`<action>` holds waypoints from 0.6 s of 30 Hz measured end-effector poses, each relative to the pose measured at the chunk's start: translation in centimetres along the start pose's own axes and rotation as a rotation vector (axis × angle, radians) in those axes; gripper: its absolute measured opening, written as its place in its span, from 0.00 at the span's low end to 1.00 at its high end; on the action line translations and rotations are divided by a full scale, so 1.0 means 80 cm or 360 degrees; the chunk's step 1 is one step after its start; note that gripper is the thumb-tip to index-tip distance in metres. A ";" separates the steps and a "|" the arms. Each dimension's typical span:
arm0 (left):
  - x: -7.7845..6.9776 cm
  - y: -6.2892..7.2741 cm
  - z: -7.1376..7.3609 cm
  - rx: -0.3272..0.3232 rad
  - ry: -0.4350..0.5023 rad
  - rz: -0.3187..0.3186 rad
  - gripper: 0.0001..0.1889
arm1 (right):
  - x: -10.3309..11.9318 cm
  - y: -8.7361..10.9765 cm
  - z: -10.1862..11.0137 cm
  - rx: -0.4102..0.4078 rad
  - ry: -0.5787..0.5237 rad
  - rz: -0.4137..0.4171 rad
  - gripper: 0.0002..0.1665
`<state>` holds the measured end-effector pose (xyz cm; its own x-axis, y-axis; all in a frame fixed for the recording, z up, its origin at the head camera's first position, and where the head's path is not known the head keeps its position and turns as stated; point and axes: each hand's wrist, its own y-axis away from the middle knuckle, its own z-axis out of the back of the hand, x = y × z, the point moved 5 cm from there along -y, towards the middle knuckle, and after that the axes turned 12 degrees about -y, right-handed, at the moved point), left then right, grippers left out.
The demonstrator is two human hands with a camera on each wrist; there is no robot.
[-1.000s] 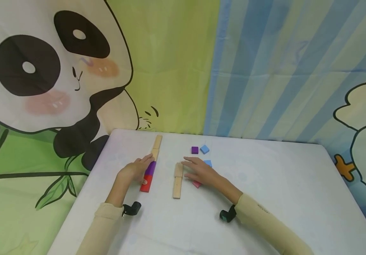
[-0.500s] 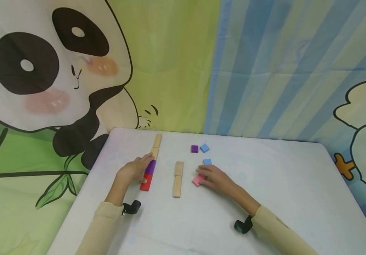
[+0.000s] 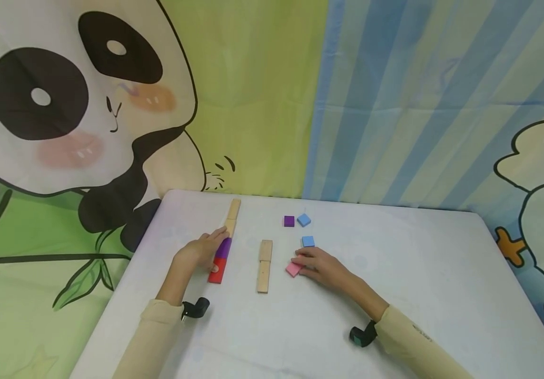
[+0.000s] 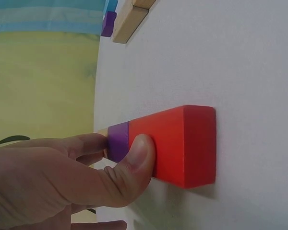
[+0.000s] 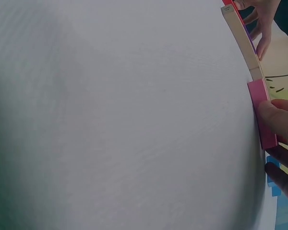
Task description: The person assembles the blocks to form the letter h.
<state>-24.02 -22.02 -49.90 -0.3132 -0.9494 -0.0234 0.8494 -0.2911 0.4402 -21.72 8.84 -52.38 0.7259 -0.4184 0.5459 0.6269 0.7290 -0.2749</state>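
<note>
On the left of the table, a straight row runs away from me: a red block (image 3: 218,275), a purple block (image 3: 224,248) and two plain wooden blocks (image 3: 234,209). My left hand (image 3: 200,250) rests along this row. Its thumb lies on the red block (image 4: 170,143) in the left wrist view, while extended fingers touch near the purple block's far end. Right of the row, my right hand (image 3: 321,267) pinches a pink block (image 3: 293,270). In the right wrist view the thumb lies across the pink block (image 5: 259,93), other fingers behind it.
Two light wooden blocks (image 3: 264,268) lie end to end between the hands. A blue block (image 3: 308,241) lies just beyond my right fingers. Farther back are a purple block (image 3: 289,221) and another blue block (image 3: 304,220). A printed curtain (image 3: 262,105) hangs behind the white table (image 3: 418,252).
My right hand has moved right from beside the middle wooden blocks to the pink block and now pinches it. The left hand has stayed on its row.
</note>
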 end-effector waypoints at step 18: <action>0.001 -0.001 -0.001 -0.0009 -0.0015 -0.0001 0.52 | 0.001 -0.003 0.005 0.0035 -0.0015 0.0049 0.21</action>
<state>-24.09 -22.04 -50.03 -0.3178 -0.9480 -0.0152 0.8517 -0.2925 0.4349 -21.91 8.80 -51.94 0.7420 -0.3904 0.5450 0.5978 0.7533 -0.2743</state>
